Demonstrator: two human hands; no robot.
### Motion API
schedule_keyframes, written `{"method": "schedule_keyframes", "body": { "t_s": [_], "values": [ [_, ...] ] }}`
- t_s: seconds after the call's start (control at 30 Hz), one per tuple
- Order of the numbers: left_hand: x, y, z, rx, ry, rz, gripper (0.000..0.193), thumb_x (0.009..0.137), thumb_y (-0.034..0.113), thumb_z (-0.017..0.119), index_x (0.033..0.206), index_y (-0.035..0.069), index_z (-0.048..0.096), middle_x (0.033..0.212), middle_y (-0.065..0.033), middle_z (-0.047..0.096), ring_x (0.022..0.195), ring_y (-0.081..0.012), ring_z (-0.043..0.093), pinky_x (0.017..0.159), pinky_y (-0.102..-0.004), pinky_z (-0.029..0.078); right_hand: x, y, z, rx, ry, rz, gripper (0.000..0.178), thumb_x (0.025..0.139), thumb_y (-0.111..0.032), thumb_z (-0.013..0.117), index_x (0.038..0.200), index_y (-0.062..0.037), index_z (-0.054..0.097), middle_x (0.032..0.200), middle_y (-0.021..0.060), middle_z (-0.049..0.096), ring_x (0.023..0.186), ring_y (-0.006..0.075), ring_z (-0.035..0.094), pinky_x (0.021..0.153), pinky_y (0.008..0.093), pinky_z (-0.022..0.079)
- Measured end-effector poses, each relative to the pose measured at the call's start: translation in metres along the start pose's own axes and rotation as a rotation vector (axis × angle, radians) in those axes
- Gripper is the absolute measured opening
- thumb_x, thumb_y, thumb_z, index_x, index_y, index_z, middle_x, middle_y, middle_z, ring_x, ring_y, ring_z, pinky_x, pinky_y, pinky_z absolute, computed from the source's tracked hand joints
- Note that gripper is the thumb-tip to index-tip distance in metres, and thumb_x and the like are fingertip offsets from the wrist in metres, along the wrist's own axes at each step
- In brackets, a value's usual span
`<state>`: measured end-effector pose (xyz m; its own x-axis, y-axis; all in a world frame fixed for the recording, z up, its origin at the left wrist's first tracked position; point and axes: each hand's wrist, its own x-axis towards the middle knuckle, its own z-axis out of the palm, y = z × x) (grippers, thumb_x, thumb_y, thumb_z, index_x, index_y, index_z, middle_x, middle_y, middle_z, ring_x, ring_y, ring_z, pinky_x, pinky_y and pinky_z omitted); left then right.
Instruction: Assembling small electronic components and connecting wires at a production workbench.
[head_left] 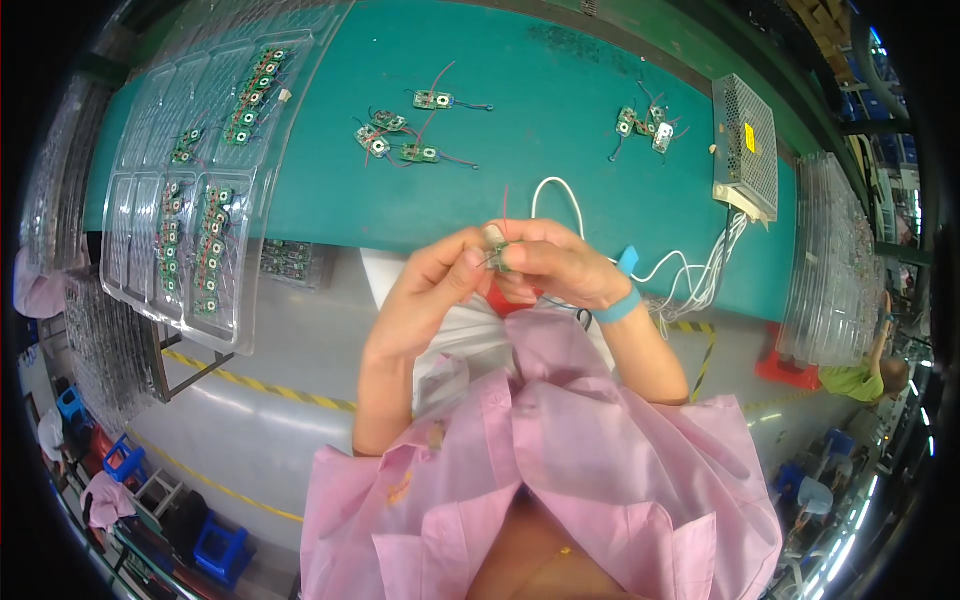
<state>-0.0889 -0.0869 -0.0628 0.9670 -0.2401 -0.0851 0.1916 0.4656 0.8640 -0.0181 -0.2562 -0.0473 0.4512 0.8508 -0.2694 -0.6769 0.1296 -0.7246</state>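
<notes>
Close to my body, at the near edge of the green bench, both hands meet around a small green circuit board (497,257) with thin wires. One red wire sticks up from it. My left hand (436,283) pinches the board's left side between thumb and fingers. On its right side, my right hand (562,262) grips it with the fingertips. Much of the board is hidden by the fingers. A blue wrist strap (618,308) circles my right wrist. Several wired boards (420,153) lie beyond my left hand, and a small group (645,131) lies at the far right.
A clear plastic tray (232,300) with rows of boards overhangs the bench's left edge. A perforated metal power supply (745,140) stands at the right, with white cables (715,262) running from it. Stacked clear trays (830,270) stand at the far right.
</notes>
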Motion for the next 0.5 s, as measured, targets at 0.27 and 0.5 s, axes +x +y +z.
{"method": "schedule_keyframes", "body": {
  "t_s": [0.27,0.5],
  "values": [
    [0.001,-0.004,0.010,-0.329,0.060,0.085,0.020,0.098,0.021,0.043,0.091,0.006,0.054,0.076,-0.0004,0.050,0.069,-0.0082,0.039,0.067,-0.0212,0.034,0.001,-0.007,-0.007,0.080,-0.150,-0.114,0.035,0.094,-0.034,0.048,0.104,-0.0009,0.052,0.064,0.0020,0.047,0.057,0.0125,0.040,0.054,0.0252,0.035],
    [0.003,-0.002,0.009,-0.316,0.103,0.074,0.018,0.098,0.020,0.043,0.101,0.004,0.051,0.071,-0.0009,0.048,0.068,-0.0094,0.040,0.067,-0.0229,0.035,0.000,-0.003,0.010,-0.073,0.037,-0.168,0.039,0.097,-0.038,0.042,0.084,-0.0038,0.054,0.062,0.0018,0.048,0.055,0.0110,0.040,0.052,0.0229,0.035]
  ]
}}
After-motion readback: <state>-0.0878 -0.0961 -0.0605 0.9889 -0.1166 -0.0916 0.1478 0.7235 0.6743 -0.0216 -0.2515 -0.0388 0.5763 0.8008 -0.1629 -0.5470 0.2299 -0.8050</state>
